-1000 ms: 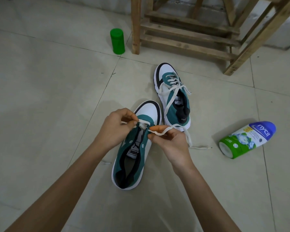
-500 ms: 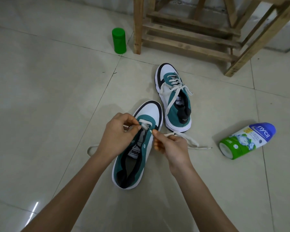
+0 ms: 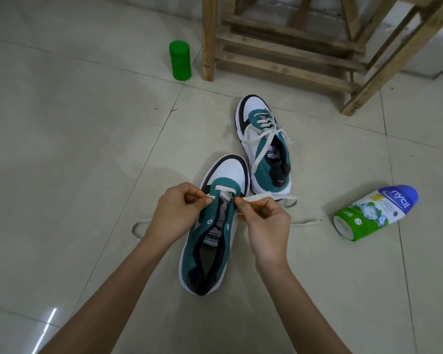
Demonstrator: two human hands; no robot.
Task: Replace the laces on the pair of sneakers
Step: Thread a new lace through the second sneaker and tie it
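Right grip [image 3: 264, 218] now closer to eyelets [image 3: 209, 221]; it and left grip [image 3: 179, 213] pinch lace [image 3: 256, 198] over shoe [image 3: 237, 175]. Lace limp, light: best held near tip [image 3: 319, 220].

Two bare forearms [image 3: 128, 284] end in a bare left hand [image 3: 175, 215] and right hand [image 3: 265, 223].

Home interior – pale tiled floor [image 3: 74, 149], rough wooden rack [image 3: 292, 47], talc bottle [image 3: 374, 213] lying about.

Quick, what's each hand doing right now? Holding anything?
Left hand: closed, pinching the white lace at the eyelets of the near sneaker.
Right hand: closed, pinching the other side of the same lace.
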